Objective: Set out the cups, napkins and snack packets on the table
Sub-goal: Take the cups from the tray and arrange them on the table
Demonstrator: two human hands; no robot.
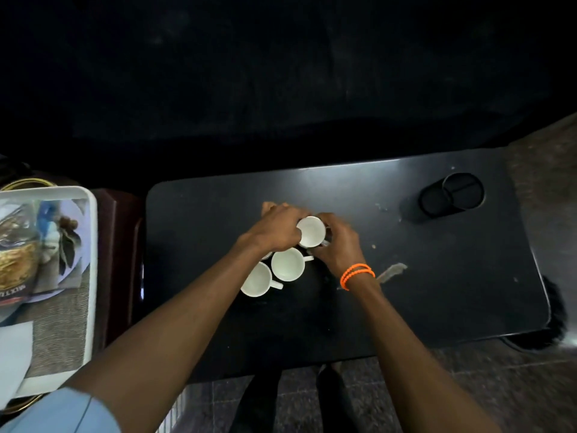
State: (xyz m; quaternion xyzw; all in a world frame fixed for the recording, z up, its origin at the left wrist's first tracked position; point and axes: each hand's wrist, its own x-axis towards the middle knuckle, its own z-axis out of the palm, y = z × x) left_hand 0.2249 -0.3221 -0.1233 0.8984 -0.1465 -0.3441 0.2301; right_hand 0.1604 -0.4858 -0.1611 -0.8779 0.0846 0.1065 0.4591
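Three white cups stand close together on the black table (pixel 437 292). The far cup (pixel 310 231) sits between both hands: my left hand (pixel 278 228) grips its left side and my right hand (pixel 338 245), with orange bands at the wrist, wraps its right side. Two more cups stand nearer to me, the middle cup (pixel 288 264) and the near cup (pixel 258 279), both with handles pointing right. A fourth cup may be hidden under my left wrist. Snack packets (pixel 18 260) and a white napkin (pixel 14 357) lie on the white tray (pixel 90 276) at the left.
A black cylindrical holder (pixel 449 195) lies on the table's far right. Crumbs and a scuff mark (pixel 392 271) dot the tabletop right of my wrist. The tray rests on a dark red stand (pixel 120 260). Tiled floor and my legs show below the near edge.
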